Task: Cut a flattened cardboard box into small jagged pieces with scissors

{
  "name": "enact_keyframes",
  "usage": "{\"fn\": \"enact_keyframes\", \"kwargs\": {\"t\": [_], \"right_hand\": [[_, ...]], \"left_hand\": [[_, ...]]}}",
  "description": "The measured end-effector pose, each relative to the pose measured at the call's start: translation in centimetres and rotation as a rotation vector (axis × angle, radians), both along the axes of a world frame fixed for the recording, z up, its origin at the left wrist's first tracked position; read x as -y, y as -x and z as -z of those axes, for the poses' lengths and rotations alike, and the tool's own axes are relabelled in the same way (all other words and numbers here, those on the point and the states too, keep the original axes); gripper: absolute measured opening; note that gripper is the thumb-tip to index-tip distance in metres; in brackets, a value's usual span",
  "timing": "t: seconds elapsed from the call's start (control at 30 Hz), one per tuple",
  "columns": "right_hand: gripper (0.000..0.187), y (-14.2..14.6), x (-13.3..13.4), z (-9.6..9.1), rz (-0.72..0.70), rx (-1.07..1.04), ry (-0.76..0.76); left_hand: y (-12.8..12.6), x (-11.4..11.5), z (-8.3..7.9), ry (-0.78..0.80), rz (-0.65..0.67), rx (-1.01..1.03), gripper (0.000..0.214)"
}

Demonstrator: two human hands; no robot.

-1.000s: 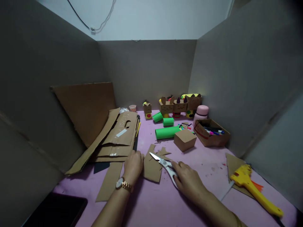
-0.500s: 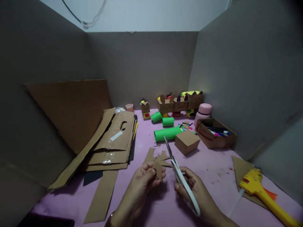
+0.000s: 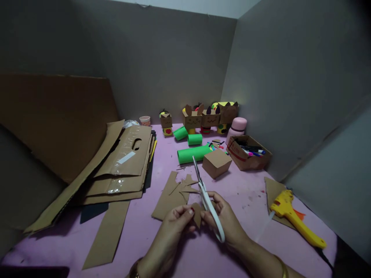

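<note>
My left hand (image 3: pixel 179 223) pinches a small cut piece of cardboard (image 3: pixel 197 214) between thumb and fingers, just above the pink tabletop. Beside it, my right hand (image 3: pixel 222 218) is closed on white-handled scissors (image 3: pixel 209 208), whose blades point away from me and up. The fingers of my right hand come close to the piece's right edge; whether they touch it I cannot tell. Beyond the hands lie a flat cardboard sheet (image 3: pixel 165 200) and cardboard offcuts (image 3: pixel 188 185). A closed cardboard box (image 3: pixel 216 163) and a long green tube (image 3: pixel 189 154) sit past the scissors' tips.
Stacked flattened cardboard (image 3: pixel 121 170) and a cardboard strip (image 3: pixel 108 235) lie left. A yellow glue gun (image 3: pixel 292 220) rests at the right, near an open box of pens (image 3: pixel 249 156). Cardboard animal figures (image 3: pixel 193 117) and a pink bottle (image 3: pixel 237 129) stand at the back.
My hands have come closer together, with the right hand and scissors now beside the cardboard piece. The piece has turned in my left fingers. The view has tilted down and shifted right.
</note>
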State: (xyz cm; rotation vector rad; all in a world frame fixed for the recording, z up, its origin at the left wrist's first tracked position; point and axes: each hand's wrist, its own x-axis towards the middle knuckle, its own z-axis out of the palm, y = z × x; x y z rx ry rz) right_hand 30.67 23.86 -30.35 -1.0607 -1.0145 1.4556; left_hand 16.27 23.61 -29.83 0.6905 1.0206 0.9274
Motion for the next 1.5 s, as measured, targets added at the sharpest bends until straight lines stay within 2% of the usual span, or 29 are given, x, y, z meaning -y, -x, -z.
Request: {"fn": "enact_keyframes", "kwargs": {"t": [0.23, 0.5, 0.6, 0.73, 0.93, 1.03, 1.23, 1.37, 1.5], "right_hand": [[0.039, 0.0, -0.1, -0.2, 0.017, -0.096, 0.064], [0.032, 0.0, 0.2, 0.1, -0.119, -0.238, 0.109], [0.033, 0.3, 0.3, 0.2, -0.144, -0.267, 0.114], [0.039, 0.5, 0.4, 0.3, -0.150, -0.256, 0.131], [0.043, 0.0, 0.4, 0.0, -0.091, -0.180, 0.084], [0.048, 0.1, 0.5, -0.2, -0.086, -0.124, 0.057], [0.044, 0.6, 0.5, 0.0, -0.013, -0.085, 0.041], [0.048, 0.8, 0.7, -0.2, -0.019, -0.083, -0.019], [0.051, 0.5, 1.1, -0.3, -0.029, 0.038, -0.092]], "left_hand": [[-0.1, 0.5, -0.1, -0.033, 0.085, 0.046, 0.028], [-0.4, 0.6, 0.2, -0.002, 0.194, 0.281, 0.023], [-0.5, 0.7, 0.3, 0.007, 0.159, 0.257, 0.022], [-0.7, 0.8, 0.0, -0.059, 0.086, 0.162, 0.022], [0.1, 0.4, -0.2, -0.043, -0.132, 0.009, 0.024], [0.3, 0.3, 0.2, -0.071, -0.115, -0.031, 0.025], [-0.2, 0.4, 0.7, -0.014, -0.088, 0.092, 0.042], [-0.5, 0.7, 0.7, -0.065, -0.039, 0.016, 0.032], [-0.1, 0.6, 0.4, -0.097, -0.121, 0.029, 0.028]]}}
